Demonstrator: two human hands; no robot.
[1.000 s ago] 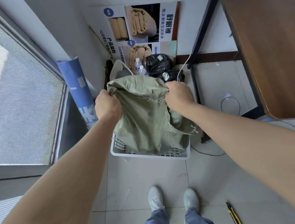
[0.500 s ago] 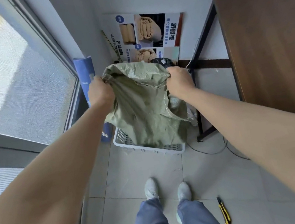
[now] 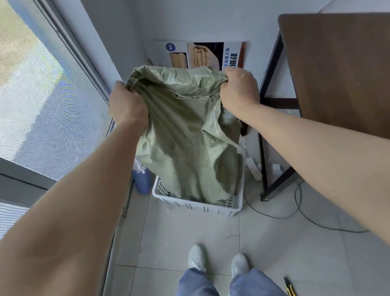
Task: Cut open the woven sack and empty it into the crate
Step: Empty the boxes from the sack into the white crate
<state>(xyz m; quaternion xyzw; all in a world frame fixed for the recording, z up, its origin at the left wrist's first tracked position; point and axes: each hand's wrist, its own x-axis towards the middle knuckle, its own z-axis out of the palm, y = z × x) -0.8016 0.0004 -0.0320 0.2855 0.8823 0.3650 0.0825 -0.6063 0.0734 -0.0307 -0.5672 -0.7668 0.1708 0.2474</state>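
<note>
Brown wood makes the table (image 3: 352, 74) at the right, its dark legs coming down to the pale tiled floor (image 3: 288, 254). At the left a large window (image 3: 18, 95) runs along the wall.

Next in size is the sack (image 3: 187, 134), green and woven, crumpled and slack, held up in the air by its top corners. It hangs straight down, and its lower end dips inside the crate (image 3: 196, 206), a white slatted plastic one that stands on the floor between the window and the table leg. What lies in the crate is hidden by the sack.

Left hand (image 3: 127, 104) is closed in a fist on the sack's upper left corner; right hand (image 3: 239, 88) is clenched on the upper right corner, the cloth bunched in both. Both arms are stretched forward.

Behind the sack a poster (image 3: 214, 52) leans against the wall. A blue roll (image 3: 142, 181) stands just beside the crate's left side. A thin cable (image 3: 302, 211) trails over the tiles near the table leg. White shoes (image 3: 197, 255) and blue trousers show at the bottom edge, and a yellow and black knife (image 3: 291, 293) lies on the floor to the right of them, well apart from the crate.
</note>
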